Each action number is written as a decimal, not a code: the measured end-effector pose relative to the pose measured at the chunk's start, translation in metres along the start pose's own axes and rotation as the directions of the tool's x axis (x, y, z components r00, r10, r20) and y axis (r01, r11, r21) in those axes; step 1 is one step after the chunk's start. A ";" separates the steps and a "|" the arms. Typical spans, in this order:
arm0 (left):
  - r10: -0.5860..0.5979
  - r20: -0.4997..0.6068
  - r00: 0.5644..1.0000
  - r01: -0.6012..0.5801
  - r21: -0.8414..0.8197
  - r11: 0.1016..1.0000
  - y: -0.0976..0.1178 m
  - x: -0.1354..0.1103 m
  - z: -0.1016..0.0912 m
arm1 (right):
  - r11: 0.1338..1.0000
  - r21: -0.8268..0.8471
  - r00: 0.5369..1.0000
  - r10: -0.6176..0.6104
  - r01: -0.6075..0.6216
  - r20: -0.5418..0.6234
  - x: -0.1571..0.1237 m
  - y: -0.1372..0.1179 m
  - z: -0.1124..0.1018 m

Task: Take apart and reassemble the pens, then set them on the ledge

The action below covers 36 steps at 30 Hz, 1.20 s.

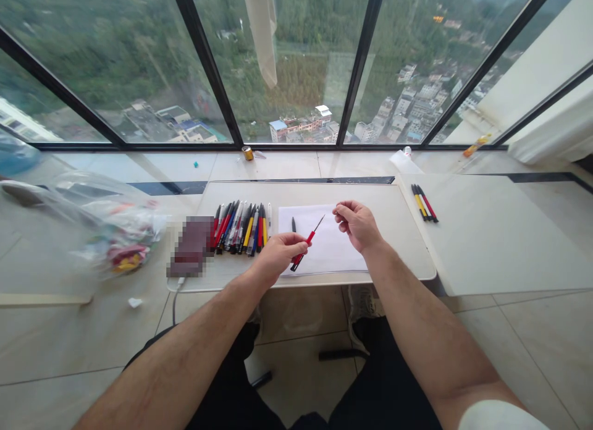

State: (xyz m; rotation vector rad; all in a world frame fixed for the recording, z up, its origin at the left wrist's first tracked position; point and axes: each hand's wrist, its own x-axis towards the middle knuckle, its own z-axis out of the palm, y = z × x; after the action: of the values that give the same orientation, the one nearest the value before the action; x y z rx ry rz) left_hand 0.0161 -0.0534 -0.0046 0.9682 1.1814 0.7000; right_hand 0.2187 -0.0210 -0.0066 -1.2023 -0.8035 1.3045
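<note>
my left hand (285, 251) pinches a red pen (311, 237) slantwise above the paper (338, 258), thin refill bared, clip black; my right hand's (356, 223) fingertips meet, around what i can't tell. the desk's (403, 232) front edge runs just below; room opens rightward, bunched pens (245, 229) crowd leftward.

Here on my white table (405, 217): pens (249, 230) packed in a row, white paper (336, 251) alongside, a blurred dark object (191, 244) leftmost!
</note>
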 end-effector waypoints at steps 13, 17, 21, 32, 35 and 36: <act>0.021 0.016 1.000 -0.021 0.041 0.999 -0.005 0.003 -0.001 | 0.984 0.167 0.997 0.059 -0.067 0.052 -0.007 0.002 0.010; 0.026 0.021 0.999 -0.027 0.039 0.999 -0.005 0.003 -0.002 | 0.987 0.147 0.995 0.059 -0.071 0.083 -0.009 0.001 0.012; 0.026 0.022 0.999 -0.027 0.031 0.999 -0.003 0.002 -0.001 | 0.989 0.119 0.993 0.071 -0.083 0.099 -0.010 0.000 0.014; 0.045 0.014 0.999 -0.045 -0.010 0.999 0.000 0.000 -0.001 | 0.992 0.029 0.970 0.111 -0.120 0.217 -0.019 0.005 0.021; 0.045 0.015 0.999 -0.045 -0.009 0.999 -0.001 0.001 -0.002 | 0.992 0.019 0.965 0.118 -0.125 0.236 -0.019 0.006 0.023; 0.044 0.016 0.999 -0.044 -0.008 0.999 -0.001 0.001 -0.002 | 0.992 0.018 0.964 0.120 -0.128 0.237 -0.019 0.006 0.023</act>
State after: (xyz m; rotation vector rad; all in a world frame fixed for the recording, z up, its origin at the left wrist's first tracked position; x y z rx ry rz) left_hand 0.0146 -0.0528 -0.0056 0.9944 1.1459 0.7298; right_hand 0.1925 -0.0354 -0.0034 -1.0990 -0.8828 1.5791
